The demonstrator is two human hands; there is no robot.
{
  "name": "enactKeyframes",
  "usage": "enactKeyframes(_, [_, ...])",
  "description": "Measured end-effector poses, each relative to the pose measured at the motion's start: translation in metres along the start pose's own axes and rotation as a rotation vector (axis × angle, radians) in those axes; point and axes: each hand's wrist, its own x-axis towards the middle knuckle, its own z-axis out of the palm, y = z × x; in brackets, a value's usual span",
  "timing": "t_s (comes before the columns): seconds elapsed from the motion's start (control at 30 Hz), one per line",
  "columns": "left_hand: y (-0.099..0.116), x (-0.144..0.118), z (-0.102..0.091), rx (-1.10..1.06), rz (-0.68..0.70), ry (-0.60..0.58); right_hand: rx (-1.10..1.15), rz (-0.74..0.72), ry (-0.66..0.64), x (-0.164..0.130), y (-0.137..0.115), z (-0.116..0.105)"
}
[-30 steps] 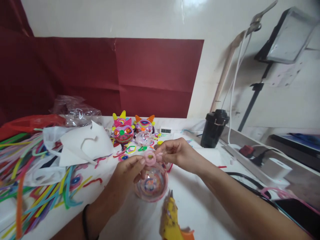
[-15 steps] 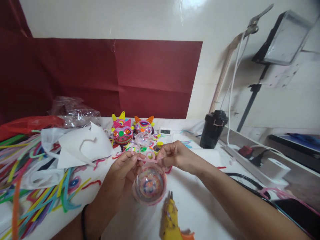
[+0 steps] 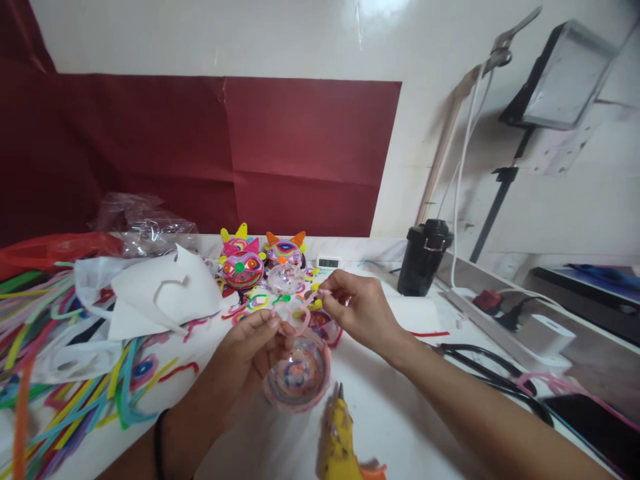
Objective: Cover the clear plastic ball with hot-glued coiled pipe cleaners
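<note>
Head view shows the left hand (image 3: 247,350) and the right hand (image 3: 363,310) sharing a pale pink strip (image 3: 307,321), its middle curled into a loop between them. The left hand pinches the loop's near side between thumb and fingers; the right hand grips the far end in its fingertips, beyond and to the right. Just below the left hand's fingertips sits a clear round dish (image 3: 297,397) with coloured patterning; whether the fingers touch its rim cannot be told. Nearer than the right hand, a yellow glue gun (image 3: 340,443) lies on the bench (image 3: 400,440), nozzle pointing away. Beyond the left hand stand a pink figure (image 3: 243,267) and an orange-horned figure (image 3: 285,252). Left of that hand lie coloured strips (image 3: 75,413); a black bottle (image 3: 425,260) stands beyond the right hand, to its right.
</note>
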Motion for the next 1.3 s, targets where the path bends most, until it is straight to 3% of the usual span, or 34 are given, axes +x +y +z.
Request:
enactKeyframes(0.13, [0.003, -0.001, 0.001, 0.091, 0.085, 0.103, 0.083, 0.005, -0.002, -0.002, -0.006, 0.003])
enactKeyframes(0.23, [0.006, 0.001, -0.004, 0.350, 0.232, 0.172, 0.102, -0.001, -0.022, -0.007, -0.014, 0.004])
enactKeyframes(0.3, [0.007, 0.002, -0.009, 0.674, 0.424, 0.182, 0.110, 0.006, -0.052, -0.010, -0.019, 0.004])
enactKeyframes(0.43, [0.011, 0.001, -0.020, 1.272, 0.992, 0.239, 0.130, 0.083, -0.140, -0.014, -0.023, 0.006])
enactKeyframes(0.5, [0.011, 0.000, -0.024, 1.477, 1.163, 0.205, 0.136, 0.124, -0.174, -0.015, -0.023, 0.007])
enactKeyframes(0.63, [0.009, 0.002, -0.030, 1.739, 1.304, 0.005, 0.177, 0.161, -0.200, -0.017, -0.025, 0.010])
enactKeyframes(0.73, [0.007, 0.003, -0.032, 1.798, 1.371, -0.021, 0.092, -0.037, -0.128, -0.019, -0.028, 0.009])
enactKeyframes(0.8, [0.008, 0.002, -0.029, 1.753, 1.350, 0.019, -0.051, -0.362, -0.077, -0.020, -0.030, 0.008])
enactKeyframes(0.83, [0.010, 0.002, -0.027, 1.695, 1.270, 0.073, -0.135, -0.552, -0.082, -0.021, -0.031, 0.008])
enactKeyframes(0.87, [0.011, 0.001, -0.025, 1.614, 1.142, 0.131, -0.221, -0.730, -0.109, -0.021, -0.032, 0.008])
enactKeyframes(0.93, [0.015, 0.000, -0.021, 1.360, 0.737, 0.263, -0.386, -1.011, -0.197, -0.022, -0.032, 0.009])
enactKeyframes(1.0, [0.018, 0.000, -0.019, 1.025, 0.420, 0.263, -0.505, -1.154, -0.256, -0.022, -0.031, 0.012])
enactKeyframes(1.03, [0.019, 0.000, -0.019, 0.855, 0.358, 0.238, -0.539, -1.185, -0.274, -0.022, -0.030, 0.013])
enactKeyframes(1.1, [0.020, 0.001, -0.019, 0.634, 0.304, 0.121, -0.537, -1.153, -0.301, -0.021, -0.027, 0.016])
enactKeyframes(1.13, [0.020, 0.001, -0.020, 0.600, 0.285, 0.116, -0.488, -1.081, -0.321, -0.020, -0.026, 0.016])
enactKeyframes(1.2, [0.020, 0.001, -0.019, 0.644, 0.316, 0.153, -0.273, -0.863, -0.378, -0.018, -0.027, 0.016])
enactKeyframes(1.3, [0.021, 0.000, -0.017, 0.822, 0.445, 0.219, 0.217, -0.394, -0.404, -0.016, -0.029, 0.014])
